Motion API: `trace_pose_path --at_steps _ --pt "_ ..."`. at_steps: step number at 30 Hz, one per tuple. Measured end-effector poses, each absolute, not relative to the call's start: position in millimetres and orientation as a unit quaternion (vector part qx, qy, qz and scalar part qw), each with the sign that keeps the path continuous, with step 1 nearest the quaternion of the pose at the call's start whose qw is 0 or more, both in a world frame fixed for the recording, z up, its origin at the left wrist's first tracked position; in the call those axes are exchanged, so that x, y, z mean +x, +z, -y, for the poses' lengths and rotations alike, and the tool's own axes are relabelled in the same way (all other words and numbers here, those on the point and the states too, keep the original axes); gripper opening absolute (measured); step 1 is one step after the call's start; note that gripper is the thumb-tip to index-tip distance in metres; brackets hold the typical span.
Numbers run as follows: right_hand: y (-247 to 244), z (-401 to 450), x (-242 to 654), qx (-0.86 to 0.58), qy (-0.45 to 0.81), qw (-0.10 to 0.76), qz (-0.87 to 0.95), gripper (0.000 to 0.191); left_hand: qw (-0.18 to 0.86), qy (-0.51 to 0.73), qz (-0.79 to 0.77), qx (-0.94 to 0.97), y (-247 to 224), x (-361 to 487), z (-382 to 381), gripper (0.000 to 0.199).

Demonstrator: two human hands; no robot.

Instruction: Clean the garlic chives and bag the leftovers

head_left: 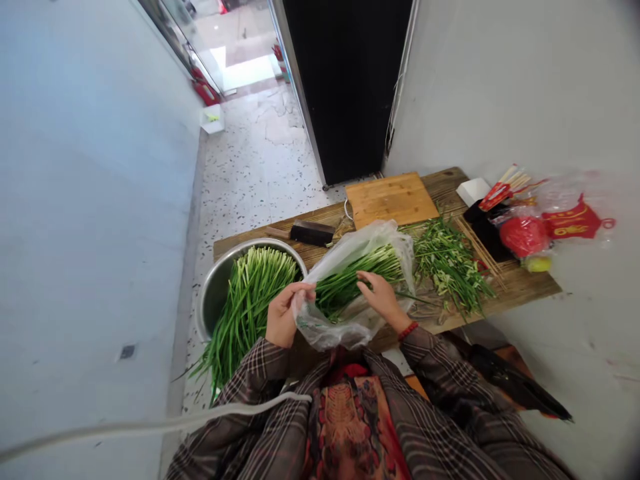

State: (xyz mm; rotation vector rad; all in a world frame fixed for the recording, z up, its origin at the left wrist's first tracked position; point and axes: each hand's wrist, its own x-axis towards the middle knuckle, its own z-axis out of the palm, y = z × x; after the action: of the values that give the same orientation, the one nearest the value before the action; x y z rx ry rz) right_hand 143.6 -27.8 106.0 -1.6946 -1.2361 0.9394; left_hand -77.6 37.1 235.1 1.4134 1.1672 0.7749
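My left hand point(285, 313) is closed on the rim of a clear plastic bag point(345, 333), pinching it near the steel bowl. Inside the bag lies a bunch of garlic chives point(360, 270), pale cut ends pointing right. Over those chives is my right hand point(380, 295), its fingers apart; whether the fingertips touch the stalks is hard to tell. A larger heap of garlic chives point(250, 293) fills the steel bowl point(204, 310), and the leaves hang over its near edge. Trimmed chive scraps point(447, 263) are piled to the right of the bag.
A cleaver point(311, 233) lies behind the bowl, beside a wooden cutting board point(390, 198). Chopsticks point(510, 180), a white box point(473, 191) and red packaged ornaments point(570, 220) sit at the right end of the wooden table point(525, 290). A white cable point(150, 429) crosses at lower left.
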Motion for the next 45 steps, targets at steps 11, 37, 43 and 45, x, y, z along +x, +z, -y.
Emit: trace_pose_path --at_steps 11,37,43,45 --pt "70.9 -36.4 105.1 -0.635 0.281 0.193 0.693 0.047 0.567 0.298 -0.469 0.609 247.4 -74.0 -27.8 0.022" --pt "97.5 44.2 191.2 -0.627 0.353 0.393 0.573 0.034 0.582 0.326 -0.494 0.557 242.9 -75.7 -26.1 0.028" --pt "67.1 30.8 234.0 -0.834 0.205 0.394 0.327 0.040 0.580 0.324 -0.497 0.558 244.3 -75.6 -22.4 0.024" --pt "59.0 26.8 242.3 -0.859 0.185 0.382 0.285 0.046 0.578 0.326 -0.495 0.561 244.8 -75.6 -21.8 0.022"
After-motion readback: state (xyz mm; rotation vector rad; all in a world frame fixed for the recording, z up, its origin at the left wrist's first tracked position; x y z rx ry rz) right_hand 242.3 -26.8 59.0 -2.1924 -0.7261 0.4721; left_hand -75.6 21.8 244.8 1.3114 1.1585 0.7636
